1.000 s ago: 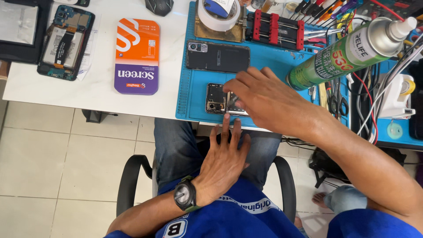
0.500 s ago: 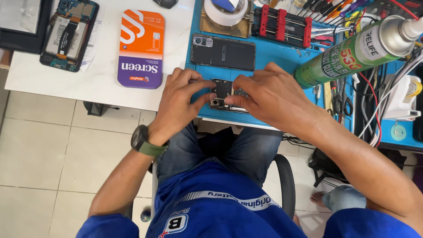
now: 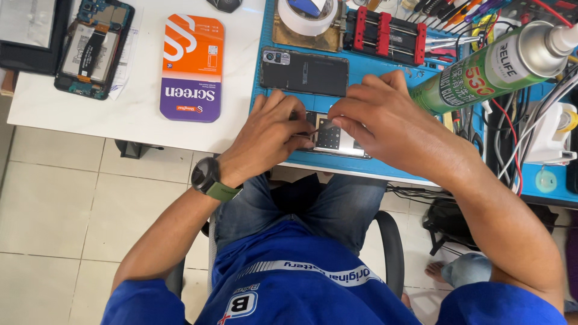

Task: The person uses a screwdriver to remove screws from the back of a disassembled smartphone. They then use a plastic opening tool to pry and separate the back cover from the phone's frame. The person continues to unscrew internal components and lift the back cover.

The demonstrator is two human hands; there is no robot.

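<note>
Both hands have closed in since the earlier frame, when my left one lay on my thigh. Now my left hand (image 3: 274,135) and right hand (image 3: 385,117) pinch the opened phone (image 3: 333,137) at the near edge of the blue mat (image 3: 265,72) on the desk (image 3: 144,129), fingers curled around its ends. Its back is off, showing a dark, dotted square on a silvery plate. I count three phones: this one, a dark phone (image 3: 304,72) behind it, a dismantled phone (image 3: 93,48) far left. One orange box (image 3: 192,66), one green spray can (image 3: 494,66).
</note>
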